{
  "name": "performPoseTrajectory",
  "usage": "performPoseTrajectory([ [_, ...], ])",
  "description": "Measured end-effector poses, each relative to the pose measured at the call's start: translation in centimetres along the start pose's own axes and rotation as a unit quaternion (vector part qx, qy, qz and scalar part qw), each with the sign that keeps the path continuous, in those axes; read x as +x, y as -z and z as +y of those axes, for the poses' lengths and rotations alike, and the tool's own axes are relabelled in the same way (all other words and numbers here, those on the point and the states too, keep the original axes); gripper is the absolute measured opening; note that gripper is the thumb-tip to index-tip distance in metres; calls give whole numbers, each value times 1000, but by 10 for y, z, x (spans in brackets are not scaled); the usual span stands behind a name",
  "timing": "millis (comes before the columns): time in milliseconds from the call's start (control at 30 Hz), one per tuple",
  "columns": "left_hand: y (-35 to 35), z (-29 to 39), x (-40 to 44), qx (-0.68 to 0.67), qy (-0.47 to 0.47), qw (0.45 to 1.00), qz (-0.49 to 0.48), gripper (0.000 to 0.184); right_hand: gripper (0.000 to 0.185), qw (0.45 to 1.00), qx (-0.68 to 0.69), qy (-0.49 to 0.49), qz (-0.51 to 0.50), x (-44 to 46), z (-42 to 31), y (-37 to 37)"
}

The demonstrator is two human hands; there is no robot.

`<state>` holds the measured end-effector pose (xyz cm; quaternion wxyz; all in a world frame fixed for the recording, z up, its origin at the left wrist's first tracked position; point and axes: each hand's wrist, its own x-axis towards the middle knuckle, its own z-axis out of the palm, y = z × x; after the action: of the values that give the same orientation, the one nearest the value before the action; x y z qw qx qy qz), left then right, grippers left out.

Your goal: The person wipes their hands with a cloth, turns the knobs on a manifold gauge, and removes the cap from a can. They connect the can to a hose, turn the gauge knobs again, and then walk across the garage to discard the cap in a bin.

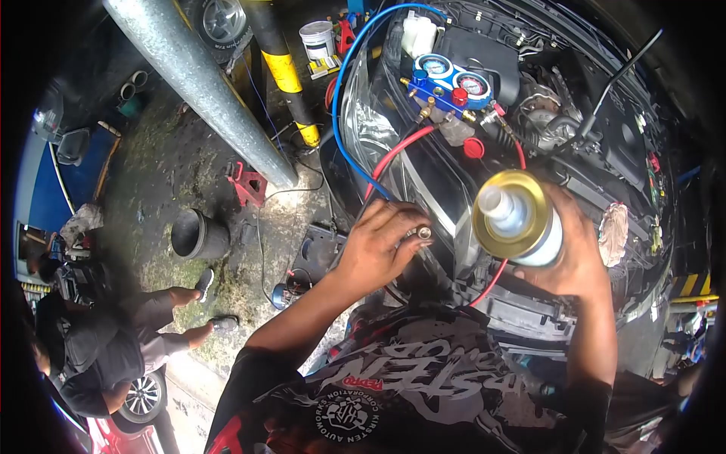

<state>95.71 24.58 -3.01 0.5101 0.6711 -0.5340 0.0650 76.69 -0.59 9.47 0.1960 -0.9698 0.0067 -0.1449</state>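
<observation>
My left hand (387, 240) is closed around a small round metal fitting (425, 233), its open end facing up between thumb and forefinger. A blue hose (338, 106) curves down to the back of this hand; whether it joins the fitting is hidden. In my right hand (571, 246) is a metal can (541, 246) with a gold-coloured top and a translucent white cap or spout, tilted toward me. Beyond both hands, a gauge manifold (450, 87) with two dials and red and blue knobs rests over the car's engine bay.
Red hoses (401, 150) run from the manifold across the plastic-covered car front (423, 189). A prop rod (620, 83) rises at right, near a rag (614, 233). Left are a slanted metal pole (204, 91), red jack stand (247, 184), black bucket (198, 234) and another person (113, 333).
</observation>
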Motion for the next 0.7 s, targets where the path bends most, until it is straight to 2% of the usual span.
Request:
performPoseTrajectory([
  [167, -15, 7, -7, -36, -41, 998, -41, 32, 103, 994, -63, -70, -54, -38, -26, 17],
  [333, -26, 5, -8, -70, -60, 994, -52, 33, 104, 989, -77, -114, -55, -58, -37, 21],
  [700, -26, 14, -2, -93, -59, 992, -67, 33, 98, 985, -112, -110, -73, -53, -59, 28],
])
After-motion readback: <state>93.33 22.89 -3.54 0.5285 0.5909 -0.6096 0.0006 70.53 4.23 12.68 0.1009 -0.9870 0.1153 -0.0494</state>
